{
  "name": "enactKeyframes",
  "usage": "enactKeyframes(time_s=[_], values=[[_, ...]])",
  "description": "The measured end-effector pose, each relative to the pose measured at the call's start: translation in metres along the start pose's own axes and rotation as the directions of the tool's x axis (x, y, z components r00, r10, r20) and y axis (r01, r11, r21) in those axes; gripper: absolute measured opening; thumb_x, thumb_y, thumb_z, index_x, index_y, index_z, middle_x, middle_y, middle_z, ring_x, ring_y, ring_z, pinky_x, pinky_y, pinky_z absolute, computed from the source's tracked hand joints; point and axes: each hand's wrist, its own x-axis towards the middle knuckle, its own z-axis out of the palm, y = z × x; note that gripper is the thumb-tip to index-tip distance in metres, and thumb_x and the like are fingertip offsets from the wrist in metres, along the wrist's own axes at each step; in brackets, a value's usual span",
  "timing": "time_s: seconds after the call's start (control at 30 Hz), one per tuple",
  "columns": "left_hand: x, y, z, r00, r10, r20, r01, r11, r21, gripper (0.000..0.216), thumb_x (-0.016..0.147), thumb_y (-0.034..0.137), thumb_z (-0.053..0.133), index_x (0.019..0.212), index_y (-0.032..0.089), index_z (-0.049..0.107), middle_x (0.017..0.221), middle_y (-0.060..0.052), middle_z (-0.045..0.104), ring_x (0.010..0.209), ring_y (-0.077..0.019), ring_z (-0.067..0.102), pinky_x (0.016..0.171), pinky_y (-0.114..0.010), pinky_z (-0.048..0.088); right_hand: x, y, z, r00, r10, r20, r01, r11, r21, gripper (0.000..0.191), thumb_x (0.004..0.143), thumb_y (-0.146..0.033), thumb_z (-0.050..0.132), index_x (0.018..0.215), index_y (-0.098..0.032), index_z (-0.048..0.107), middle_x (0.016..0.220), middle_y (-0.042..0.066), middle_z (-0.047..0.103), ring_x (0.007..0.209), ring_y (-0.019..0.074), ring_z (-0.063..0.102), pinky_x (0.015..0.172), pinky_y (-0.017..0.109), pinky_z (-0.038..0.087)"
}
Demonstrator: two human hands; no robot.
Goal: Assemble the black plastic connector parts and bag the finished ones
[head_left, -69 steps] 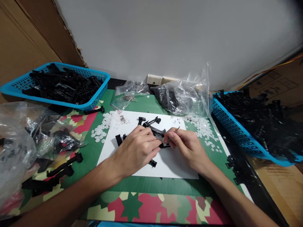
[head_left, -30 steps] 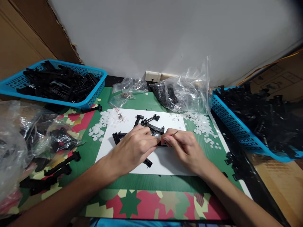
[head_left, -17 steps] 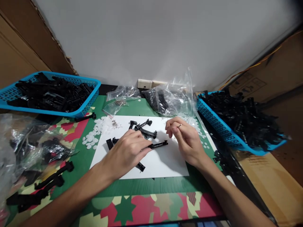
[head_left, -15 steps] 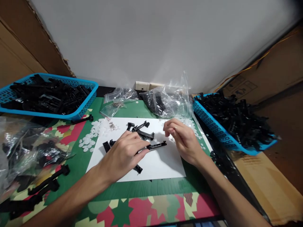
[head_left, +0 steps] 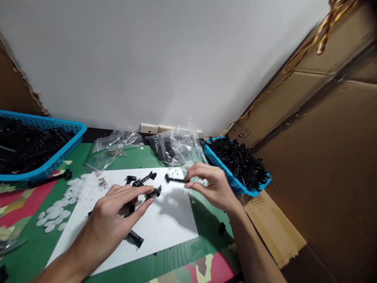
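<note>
My right hand point(head_left: 210, 182) pinches one end of a slim black plastic part point(head_left: 176, 180) between thumb and fingers, holding it over the right side of a white sheet point(head_left: 173, 220). Lower and to the left, my left hand point(head_left: 118, 210) has its thumb and forefinger round another black plastic part point(head_left: 156, 192); the palm hides much of it. Beyond that hand lies a black part with a slotted arm point(head_left: 144, 179). Another black piece point(head_left: 134, 238) rests on the sheet below the left thumb.
Translucent white discs point(head_left: 57, 212) and small metal pieces point(head_left: 102, 183) lie at left. Plastic bags point(head_left: 176, 147) stand along the wall. Blue baskets of black parts flank the mat, one left point(head_left: 66, 151) and one right point(head_left: 226, 173). Cardboard point(head_left: 318, 157) rises at right.
The view has swung right. The slim part, earlier in my left hand, appears to be in my right hand now. My left fingers have moved to another black part.
</note>
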Motion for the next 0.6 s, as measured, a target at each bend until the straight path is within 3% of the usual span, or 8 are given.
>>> enactKeyframes(time_s=[0.07, 0.1, 0.13, 0.2, 0.23, 0.27, 0.37, 0.6], values=[[0.000, -0.007, 0.000, 0.999, 0.038, 0.024, -0.040, 0.997, 0.071, 0.032, 0.100, 0.044, 0.068, 0.128, 0.029, 0.073, 0.102, -0.004, 0.078, 0.090, -0.0250, 0.069, 0.087, -0.041, 0.049, -0.010, 0.004, -0.028, 0.973, 0.000, -0.232, -0.020, 0.996, -0.084, 0.003, 0.095, -0.028, 0.076, 0.094, -0.025, 0.076, 0.094, 0.005, 0.074, 0.084, 0.0220, 0.068, 0.070, 0.033, 0.051], [0.000, -0.010, 0.000, 0.997, 0.060, 0.039, -0.064, 0.992, 0.108, 0.030, 0.101, 0.043, 0.066, 0.126, 0.028, 0.074, 0.106, -0.004, 0.079, 0.093, -0.0252, 0.070, 0.091, -0.042, 0.049, -0.018, 0.008, -0.045, 0.934, 0.000, -0.358, -0.050, 0.990, -0.132, 0.003, 0.096, -0.027, 0.075, 0.098, -0.024, 0.076, 0.097, 0.007, 0.073, 0.085, 0.0218, 0.066, 0.069, 0.033, 0.049], [0.000, -0.013, 0.000, 0.996, 0.075, 0.054, -0.082, 0.987, 0.141, 0.027, 0.102, 0.042, 0.064, 0.122, 0.027, 0.075, 0.109, -0.005, 0.079, 0.095, -0.0253, 0.071, 0.093, -0.042, 0.048, -0.027, 0.013, -0.063, 0.867, -0.008, -0.499, -0.098, 0.978, -0.187, 0.007, 0.096, -0.027, 0.075, 0.101, -0.022, 0.076, 0.095, 0.007, 0.071, 0.081, 0.0202, 0.063, 0.068, 0.033, 0.046], [0.001, -0.017, -0.001, 0.993, 0.078, 0.085, -0.094, 0.976, 0.198, 0.025, 0.105, 0.039, 0.058, 0.116, 0.025, 0.076, 0.110, -0.006, 0.080, 0.097, -0.0254, 0.071, 0.095, -0.041, 0.047, -0.046, 0.027, -0.100, 0.632, -0.010, -0.775, -0.408, 0.845, -0.344, 0.022, 0.091, -0.039, 0.080, 0.102, -0.020, 0.079, 0.080, 0.003, 0.067, 0.067, 0.0167, 0.056, 0.061, 0.031, 0.042], [0.002, -0.018, -0.001, 0.993, 0.067, 0.101, -0.089, 0.971, 0.221, 0.026, 0.105, 0.038, 0.056, 0.115, 0.025, 0.076, 0.109, -0.006, 0.080, 0.097, -0.0253, 0.071, 0.094, -0.041, 0.047, -0.055, 0.035, -0.117, 0.560, 0.009, -0.829, -0.554, 0.747, -0.366, 0.030, 0.091, -0.045, 0.078, 0.104, -0.019, 0.080, 0.076, 0.002, 0.064, 0.064, 0.0159, 0.054, 0.059, 0.031, 0.040], [0.002, -0.018, -0.001, 0.992, 0.057, 0.115, -0.083, 0.967, 0.242, 0.027, 0.106, 0.037, 0.055, 0.115, 0.024, 0.076, 0.108, -0.006, 0.079, 0.096, -0.0253, 0.071, 0.092, -0.040, 0.047, -0.063, 0.044, -0.134, 0.527, 0.028, -0.850, -0.612, 0.706, -0.356, 0.034, 0.090, -0.046, 0.077, 0.104, -0.016, 0.081, 0.074, 0.003, 0.064, 0.061, 0.0159, 0.052, 0.056, 0.031, 0.038], [0.002, -0.019, 0.000, 0.985, 0.038, 0.169, -0.085, 0.955, 0.284, 0.026, 0.105, 0.035, 0.054, 0.114, 0.025, 0.076, 0.109, -0.006, 0.078, 0.098, -0.0263, 0.070, 0.093, -0.041, 0.046, -0.079, 0.069, -0.170, 0.498, 0.088, -0.863, -0.701, 0.626, -0.341, 0.033, 0.084, -0.043, 0.081, 0.095, -0.012, 0.082, 0.074, 0.009, 0.070, 0.062, 0.0184, 0.057, 0.056, 0.033, 0.039], [0.002, -0.017, 0.001, 0.970, 0.020, 0.243, -0.097, 0.945, 0.311, 0.024, 0.104, 0.034, 0.055, 0.110, 0.027, 0.077, 0.112, -0.005, 0.077, 0.101, -0.0272, 0.067, 0.092, -0.041, 0.044, -0.075, 0.113, -0.200, 0.595, 0.239, -0.767, -0.761, 0.475, -0.443, 0.027, 0.085, -0.041, 0.075, 0.093, -0.015, 0.082, 0.084, 0.014, 0.078, 0.074, 0.0237, 0.069, 0.066, 0.033, 0.044]])
